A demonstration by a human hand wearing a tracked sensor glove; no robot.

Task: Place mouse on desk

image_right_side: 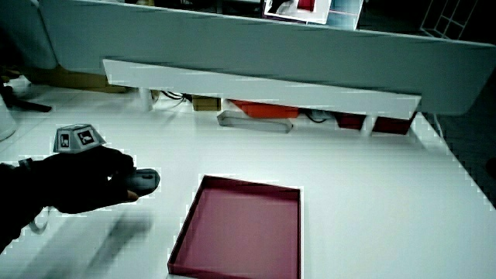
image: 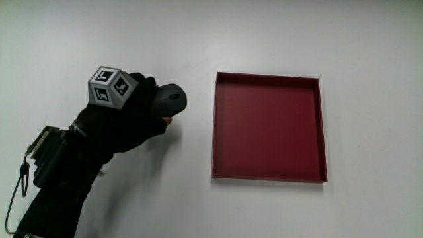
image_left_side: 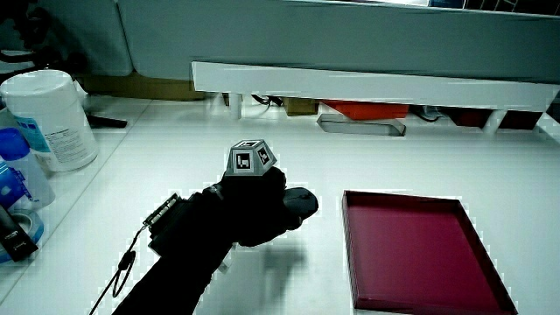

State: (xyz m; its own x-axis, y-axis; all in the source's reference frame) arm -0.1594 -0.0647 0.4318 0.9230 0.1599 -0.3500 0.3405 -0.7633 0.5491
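Grey mouse [image: 170, 99], one, gripped by hand [image: 129, 112] fingers beside one red tray [image: 268, 125].

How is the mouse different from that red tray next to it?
The mouse is dark grey and rounded; the red tray is square with low walls. The mouse is much smaller than the tray. The hand grips the mouse, while the tray lies untouched and holds nothing. Both are at the white table, side by side.

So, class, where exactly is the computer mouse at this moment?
The mouse is gripped in the gloved hand, beside the empty red tray and outside it; both side views suggest it is just above the white desk.
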